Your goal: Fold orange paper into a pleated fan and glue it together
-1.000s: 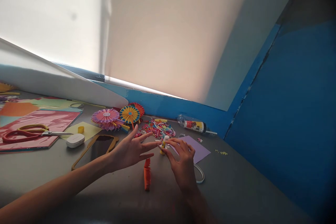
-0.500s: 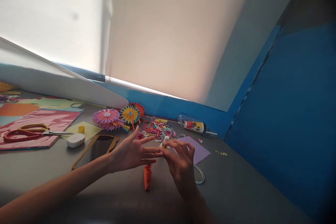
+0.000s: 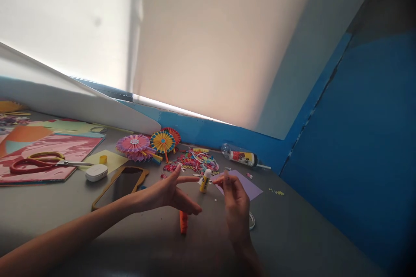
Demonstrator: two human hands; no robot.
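My left hand [image 3: 177,192] is open above the table, its fingers stretched to the right and the thumb raised. Beneath it lies a folded orange paper strip [image 3: 183,223], partly hidden by the fingers. A yellow glue stick [image 3: 204,181] with a white top stands upright between my hands, touched by neither as far as I can tell. My right hand [image 3: 237,205] is closed in a pinch to the right of the glue stick. Whatever its fingertips hold, if anything, is too small to make out. A purple paper sheet [image 3: 248,185] lies behind this hand.
Pleated paper rosettes [image 3: 134,143] and a pile of paper scraps [image 3: 195,160] are at the back, with a glue bottle [image 3: 242,157] lying to their right. On the left are a phone [image 3: 121,186], a white case [image 3: 96,172], a yellow cap [image 3: 103,159] and scissors [image 3: 39,162] on paper sheets.
My hands have moved apart; the right has drawn back from the left's fingers. The left hand has turned, its fingers dipping lower. The view has shifted slightly.
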